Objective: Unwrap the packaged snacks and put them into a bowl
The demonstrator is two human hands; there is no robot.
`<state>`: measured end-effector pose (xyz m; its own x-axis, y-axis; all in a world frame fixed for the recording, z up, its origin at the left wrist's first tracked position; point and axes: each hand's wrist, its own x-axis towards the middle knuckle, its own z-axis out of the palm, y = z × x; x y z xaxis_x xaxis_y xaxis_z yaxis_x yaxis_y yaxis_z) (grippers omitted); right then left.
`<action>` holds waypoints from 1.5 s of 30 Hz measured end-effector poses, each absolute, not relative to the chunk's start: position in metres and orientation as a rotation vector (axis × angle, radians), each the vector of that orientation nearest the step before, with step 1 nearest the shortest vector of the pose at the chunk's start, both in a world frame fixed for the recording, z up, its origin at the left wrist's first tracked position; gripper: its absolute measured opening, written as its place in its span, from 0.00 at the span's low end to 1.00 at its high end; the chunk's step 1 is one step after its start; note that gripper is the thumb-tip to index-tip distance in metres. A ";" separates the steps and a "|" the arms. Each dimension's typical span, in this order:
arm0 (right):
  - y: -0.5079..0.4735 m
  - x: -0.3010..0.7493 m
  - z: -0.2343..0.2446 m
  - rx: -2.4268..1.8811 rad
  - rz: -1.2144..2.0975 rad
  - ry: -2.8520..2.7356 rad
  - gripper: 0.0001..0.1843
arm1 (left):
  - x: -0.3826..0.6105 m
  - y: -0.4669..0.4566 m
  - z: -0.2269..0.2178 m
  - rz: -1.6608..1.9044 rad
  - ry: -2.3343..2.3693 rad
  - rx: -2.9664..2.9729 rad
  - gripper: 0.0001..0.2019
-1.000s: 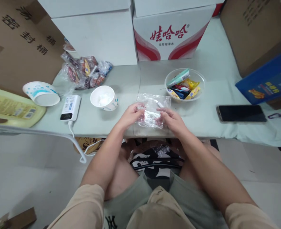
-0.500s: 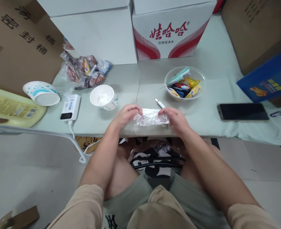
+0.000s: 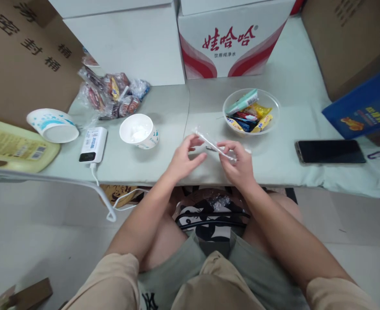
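Note:
A strip of crinkled clear plastic film [image 3: 213, 143] slants above the table near its front edge. Its lower right end is gripped between the thumb and fingers of my right hand [image 3: 238, 162]. My left hand [image 3: 185, 158] is beside the upper left end, thumb and fingers apart in a loose curve. Whether its fingertips brush the film I cannot tell. Partly hidden behind the film and my right hand lies a slim pen-like thing [image 3: 210, 149] with a metal tip.
A clear bowl [image 3: 276, 113] of wrapped snacks stands behind my right hand; a paper cup [image 3: 148, 140] stands to the left. Further left are a power bank [image 3: 94, 144] with a cable and a tipped paper bowl [image 3: 52, 125]. A phone [image 3: 330, 151] lies right. Cartons [image 3: 228, 47] line the back.
The film was stretched flat between both hands; now it is tilted and narrow, held in my right hand. My left hand has let go and its fingers have spread.

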<state>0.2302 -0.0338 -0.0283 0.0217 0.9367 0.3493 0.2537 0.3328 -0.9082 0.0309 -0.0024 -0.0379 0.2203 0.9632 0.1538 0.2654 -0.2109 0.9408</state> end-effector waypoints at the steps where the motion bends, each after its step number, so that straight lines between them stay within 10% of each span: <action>1: -0.036 0.228 -0.028 -1.085 0.840 -1.513 0.07 | 0.036 -0.005 -0.039 1.020 1.095 1.673 0.33; 22: -0.025 0.219 -0.041 -1.100 1.467 -1.061 0.35 | 0.037 0.003 -0.019 0.856 1.076 1.272 0.13; 45: -0.023 0.225 -0.024 -1.300 1.254 -1.033 0.17 | 0.044 0.004 -0.012 0.584 0.893 1.329 0.20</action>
<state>0.2248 -0.0232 -0.0240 0.0932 0.9875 -0.1269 -0.0646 -0.1211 -0.9905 0.0443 0.0037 -0.0117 0.5557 0.8027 -0.2164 0.1234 0.1778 0.9763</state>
